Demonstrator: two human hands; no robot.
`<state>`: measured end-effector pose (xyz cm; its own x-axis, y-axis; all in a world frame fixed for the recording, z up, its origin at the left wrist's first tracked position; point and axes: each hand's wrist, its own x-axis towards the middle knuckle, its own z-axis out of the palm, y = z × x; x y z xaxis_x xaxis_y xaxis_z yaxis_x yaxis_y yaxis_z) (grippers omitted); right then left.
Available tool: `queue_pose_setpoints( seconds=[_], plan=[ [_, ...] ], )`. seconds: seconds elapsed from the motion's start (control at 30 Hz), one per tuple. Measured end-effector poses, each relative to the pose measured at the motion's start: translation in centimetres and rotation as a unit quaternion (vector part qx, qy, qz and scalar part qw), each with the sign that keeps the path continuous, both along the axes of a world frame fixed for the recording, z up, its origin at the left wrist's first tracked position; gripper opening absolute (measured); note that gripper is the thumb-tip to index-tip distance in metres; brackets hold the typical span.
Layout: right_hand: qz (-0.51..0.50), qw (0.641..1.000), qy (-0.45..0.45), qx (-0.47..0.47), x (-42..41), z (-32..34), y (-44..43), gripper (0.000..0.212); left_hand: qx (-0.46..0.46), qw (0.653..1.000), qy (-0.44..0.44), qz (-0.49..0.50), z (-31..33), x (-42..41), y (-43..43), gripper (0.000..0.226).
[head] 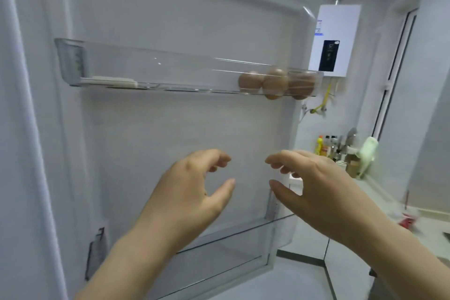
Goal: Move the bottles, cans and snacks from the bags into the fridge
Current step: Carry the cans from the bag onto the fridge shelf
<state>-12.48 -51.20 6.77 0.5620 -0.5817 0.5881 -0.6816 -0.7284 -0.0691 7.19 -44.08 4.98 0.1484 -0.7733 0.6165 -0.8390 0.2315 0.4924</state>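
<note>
**Fridge door open, no goods seen loaded, both hands empty**

The inner side of the open fridge door (170,129) fills most of the view. On its upper door shelf (146,68) only three brown eggs (275,83) are seen, grouped at the right end. The lower door shelf (231,243) appears bare where it is not hidden by the arms. No bottle, can or snack from the task is seen on either shelf, and the fridge's main compartment is not shown. The bags are out of view too, so it cannot be told how much has been moved. By what is visible, most or all of the loading is judged to be left.

The left hand (192,192) and the right hand (314,182) are raised side by side in front of the door, between the two shelves. Their fingers are loosely curved and the thumbs spread, palms turned towards each other. Nothing is held or touched by either hand.

To the right, a counter (379,192) is seen with standing bottles (326,145) at its far end and a blurred red object (409,220) nearer. Whether these belong to the task cannot be told.
</note>
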Motion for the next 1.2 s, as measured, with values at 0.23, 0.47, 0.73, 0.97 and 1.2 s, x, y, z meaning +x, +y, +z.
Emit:
queue_pose_setpoints(
  seconds=[0.23,0.47,0.73,0.97,1.2],
  plan=[
    [-0.104,0.994,-0.032,-0.005,-10.4,-0.6,-3.0,0.027,0.008,0.994,-0.003,-0.111,-0.7,-9.7,-7.5,0.038],
    [-0.215,0.975,-0.041,0.027,-19.9,-1.9,-3.9,0.035,0.025,0.971,-0.024,-0.237,-2.3,-19.4,-13.7,0.036],
    [-0.389,0.915,-0.09,0.055,-28.1,-3.5,-4.1,0.03,0.046,0.917,-0.032,-0.395,-3.3,-29.3,-20.4,0.033],
    [-0.518,0.832,-0.189,0.058,-32.4,-6.1,-1.6,0.029,0.052,0.843,-0.007,-0.535,-4.9,-37.0,-23.5,0.032],
    [-0.624,0.72,-0.3,0.045,-37.2,-10.2,3.8,0.027,0.102,0.756,0.0,-0.646,-8.5,-46.6,-21.2,0.034]
  ],
)
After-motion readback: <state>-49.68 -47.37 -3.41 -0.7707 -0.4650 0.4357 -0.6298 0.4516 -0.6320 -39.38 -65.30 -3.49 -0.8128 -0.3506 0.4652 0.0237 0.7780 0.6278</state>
